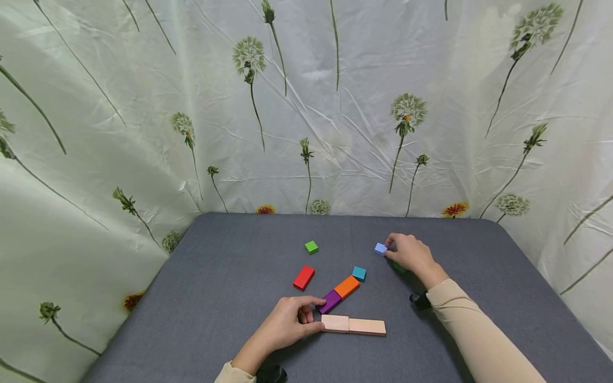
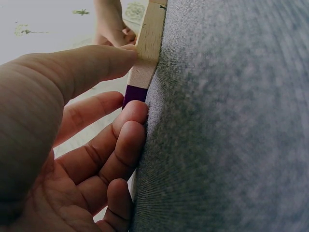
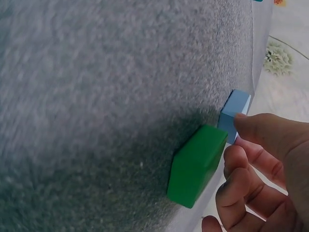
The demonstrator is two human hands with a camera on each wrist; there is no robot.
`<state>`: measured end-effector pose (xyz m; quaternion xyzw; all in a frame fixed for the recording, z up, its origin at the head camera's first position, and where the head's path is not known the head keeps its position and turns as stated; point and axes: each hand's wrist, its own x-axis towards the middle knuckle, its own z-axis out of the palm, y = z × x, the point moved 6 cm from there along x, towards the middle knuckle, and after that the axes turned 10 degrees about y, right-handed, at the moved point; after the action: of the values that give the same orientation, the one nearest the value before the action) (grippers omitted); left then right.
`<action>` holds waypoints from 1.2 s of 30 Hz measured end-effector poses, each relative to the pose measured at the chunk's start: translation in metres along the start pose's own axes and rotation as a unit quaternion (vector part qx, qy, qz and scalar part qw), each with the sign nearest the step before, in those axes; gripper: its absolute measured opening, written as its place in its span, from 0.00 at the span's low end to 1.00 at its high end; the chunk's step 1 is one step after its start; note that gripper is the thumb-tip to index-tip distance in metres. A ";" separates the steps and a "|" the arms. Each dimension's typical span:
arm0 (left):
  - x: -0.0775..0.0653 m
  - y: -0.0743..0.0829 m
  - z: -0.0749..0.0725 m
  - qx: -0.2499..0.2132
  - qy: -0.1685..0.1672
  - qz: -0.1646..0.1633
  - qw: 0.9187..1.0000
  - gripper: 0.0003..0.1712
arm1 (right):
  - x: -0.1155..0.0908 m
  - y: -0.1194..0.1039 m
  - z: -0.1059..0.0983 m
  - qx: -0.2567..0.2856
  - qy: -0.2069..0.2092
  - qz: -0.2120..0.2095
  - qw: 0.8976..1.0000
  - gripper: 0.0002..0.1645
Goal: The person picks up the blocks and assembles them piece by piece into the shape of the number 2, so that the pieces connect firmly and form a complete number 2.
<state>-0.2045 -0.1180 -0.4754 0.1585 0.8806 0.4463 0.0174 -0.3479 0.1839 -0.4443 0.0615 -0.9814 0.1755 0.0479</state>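
In the head view my left hand [image 1: 289, 322] is at the left end of a row of two pale wooden blocks [image 1: 335, 323]. Its thumb touches the nearer block's end, and the index fingertip meets a purple block [image 1: 330, 301]; the other fingers curl loosely. My right hand [image 1: 413, 252] pinches a small light blue block [image 1: 380, 249] between thumb and index finger, on the table at the back right. Under that hand lies a dark green block [image 3: 198, 166], mostly hidden in the head view. An orange block [image 1: 347, 287] adjoins the purple one in a slanting line.
A teal block [image 1: 359, 274] sits at the orange block's far end. To the left lie a red block [image 1: 304, 277] and, farther back, a bright green block [image 1: 311, 247]. The grey table [image 1: 230, 282] ends at a floral curtain [image 1: 335, 117].
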 end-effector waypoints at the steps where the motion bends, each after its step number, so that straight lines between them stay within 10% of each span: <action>1: 0.000 0.000 0.000 0.000 0.000 0.000 1.000 0.25 | 0.000 -0.001 0.001 -0.001 -0.001 -0.002 1.000 0.15; 36: 0.001 -0.002 0.000 0.006 0.000 0.000 1.000 0.25 | -0.003 -0.036 0.011 0.000 -0.023 -0.056 0.998 0.11</action>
<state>-0.2055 -0.1186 -0.4767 0.1587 0.8832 0.4411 0.0165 -0.3408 0.1464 -0.4427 0.1204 -0.9772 0.1712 0.0352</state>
